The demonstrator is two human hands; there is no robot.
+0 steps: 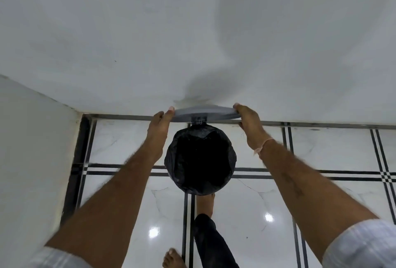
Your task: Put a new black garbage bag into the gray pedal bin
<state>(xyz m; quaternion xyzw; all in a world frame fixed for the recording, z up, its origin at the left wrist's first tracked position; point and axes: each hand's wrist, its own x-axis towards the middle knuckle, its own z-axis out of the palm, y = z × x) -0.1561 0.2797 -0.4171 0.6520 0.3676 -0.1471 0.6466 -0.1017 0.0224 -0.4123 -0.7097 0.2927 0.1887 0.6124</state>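
The pedal bin stands on the floor against the far wall, seen from above. A black garbage bag [200,158] lines it and folds over the rim, hiding the bin's body. The gray lid [205,112] stands raised against the wall, joined by a hinge [198,120]. My left hand [159,125] grips the lid's left edge, thumb on top. My right hand [249,121] grips its right edge. One bare foot [205,203] rests at the bin's near base; the pedal is hidden.
White walls meet in a corner at the left [79,113]. The floor is glossy white marble tile with black stripes [300,173]. My other bare foot [172,258] stands near the bottom edge.
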